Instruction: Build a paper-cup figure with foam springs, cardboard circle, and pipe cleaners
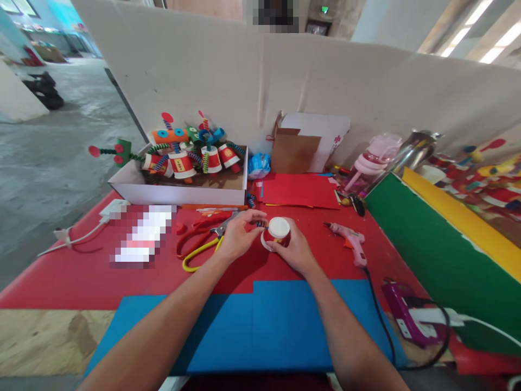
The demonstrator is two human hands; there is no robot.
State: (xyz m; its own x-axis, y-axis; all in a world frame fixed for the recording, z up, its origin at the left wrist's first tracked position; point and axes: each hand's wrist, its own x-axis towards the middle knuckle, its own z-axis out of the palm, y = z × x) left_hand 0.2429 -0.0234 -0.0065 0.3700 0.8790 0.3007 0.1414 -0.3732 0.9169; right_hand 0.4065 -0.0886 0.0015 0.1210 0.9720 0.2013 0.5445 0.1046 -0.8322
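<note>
A small red and white paper cup [279, 228], its white base facing up, is in my right hand [296, 251], whose fingers wrap round its side. At the cup's left side my left hand [240, 233] pinches a short dark striped coil [262, 224], which looks like a twisted paper spring. The coil's end is at the cup wall; I cannot tell whether it is attached. Left of my left hand lie red-handled scissors [191, 239] and yellow-handled scissors [202, 255]. To the right a pink hot glue gun [350, 239] rests on the red table.
Several paper-cup figures [182, 164] fill a white box [179, 194] at the back left. Red sheets [299, 190] lie behind my hands, blue sheets [285, 326] in front. A pink bottle [372, 163], a green board [439, 260] and a purple power unit [411, 315] with cords are on the right.
</note>
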